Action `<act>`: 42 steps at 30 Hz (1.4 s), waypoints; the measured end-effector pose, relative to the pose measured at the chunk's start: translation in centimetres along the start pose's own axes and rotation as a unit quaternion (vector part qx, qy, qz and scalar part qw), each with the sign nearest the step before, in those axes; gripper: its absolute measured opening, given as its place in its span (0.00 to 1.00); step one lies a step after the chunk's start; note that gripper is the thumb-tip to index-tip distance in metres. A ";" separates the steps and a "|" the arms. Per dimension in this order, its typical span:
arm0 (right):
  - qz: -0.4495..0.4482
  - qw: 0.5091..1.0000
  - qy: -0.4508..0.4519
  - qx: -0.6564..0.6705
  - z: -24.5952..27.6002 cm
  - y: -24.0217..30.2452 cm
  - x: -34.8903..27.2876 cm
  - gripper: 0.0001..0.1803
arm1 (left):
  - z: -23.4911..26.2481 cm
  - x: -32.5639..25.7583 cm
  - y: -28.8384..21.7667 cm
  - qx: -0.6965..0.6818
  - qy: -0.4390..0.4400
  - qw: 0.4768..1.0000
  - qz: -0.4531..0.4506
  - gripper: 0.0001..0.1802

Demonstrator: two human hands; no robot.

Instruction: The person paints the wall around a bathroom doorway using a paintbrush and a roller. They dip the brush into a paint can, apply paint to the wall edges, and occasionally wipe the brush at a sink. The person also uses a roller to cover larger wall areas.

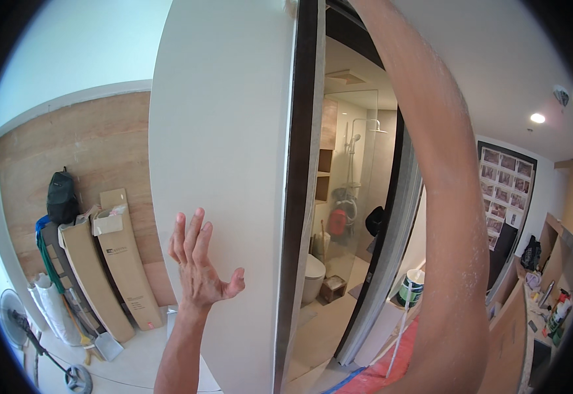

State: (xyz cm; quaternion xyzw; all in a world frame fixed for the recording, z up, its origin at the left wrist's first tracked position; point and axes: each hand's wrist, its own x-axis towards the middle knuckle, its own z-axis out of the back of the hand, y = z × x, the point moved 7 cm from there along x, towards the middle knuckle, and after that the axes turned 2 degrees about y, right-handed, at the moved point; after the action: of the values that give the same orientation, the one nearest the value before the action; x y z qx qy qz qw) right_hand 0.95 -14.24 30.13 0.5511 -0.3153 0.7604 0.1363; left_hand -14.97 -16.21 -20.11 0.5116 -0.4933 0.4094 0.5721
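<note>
Fingers (pixel 191 240) of your left hand (pixel 198 269) are spread flat on the tall white wall panel (pixel 224 164) by the dark door frame (pixel 299 197), right hand out of view overhead, grip unknown, so the panel could tip if that palm slides.

Plywood wall (pixel 76 151), bathroom (pixel 345 197) beyond doorway

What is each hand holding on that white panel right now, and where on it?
The left hand lies flat, fingers spread, against the white panel's face, pressing rather than gripping. The right arm reaches up out of view, so its hold cannot be told.
</note>
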 end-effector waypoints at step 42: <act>0.083 0.957 -0.276 -0.017 -2.5 -8.7 0.7 0.10 | -0.3 -0.2 0.4 -0.002 -0.002 1.000 0.008 0.47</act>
State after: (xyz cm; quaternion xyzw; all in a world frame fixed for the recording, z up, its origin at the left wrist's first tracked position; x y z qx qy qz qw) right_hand 3.60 -6.13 33.16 0.7091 -0.3983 0.5818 -0.0108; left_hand -15.32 -15.90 -20.21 0.5070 -0.4998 0.4119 0.5687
